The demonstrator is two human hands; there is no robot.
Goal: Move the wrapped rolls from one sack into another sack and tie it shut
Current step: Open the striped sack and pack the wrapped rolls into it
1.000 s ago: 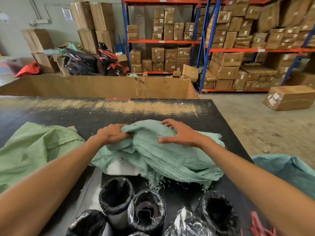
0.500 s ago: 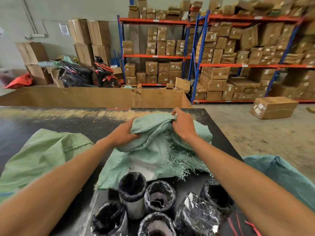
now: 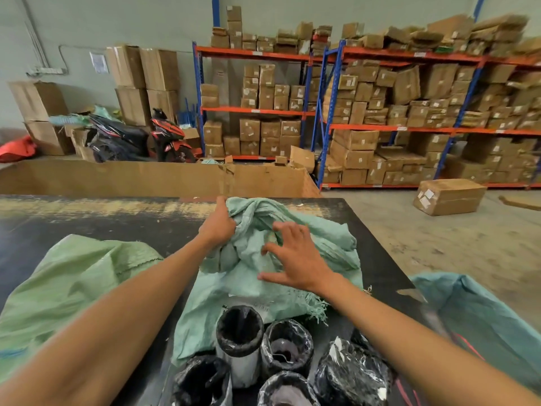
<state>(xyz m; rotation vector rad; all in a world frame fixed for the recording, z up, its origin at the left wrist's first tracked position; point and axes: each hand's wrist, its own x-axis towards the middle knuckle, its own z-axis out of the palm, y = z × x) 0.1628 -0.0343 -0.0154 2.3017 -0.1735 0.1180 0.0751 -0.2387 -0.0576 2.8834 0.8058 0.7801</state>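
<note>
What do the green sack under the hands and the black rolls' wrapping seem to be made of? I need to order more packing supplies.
The green sack looks like woven plastic fabric, matte: a fine ribbed weave shows and its cut edge frays into loose threads. The wrapped rolls seem covered in thin black plastic film, glossy: it crinkles and throws bright glints. Exact plastics cannot be told.

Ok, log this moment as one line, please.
left hand: grips teal sack | right hand: open above sack | wrapped rolls: on table, unbagged
</note>
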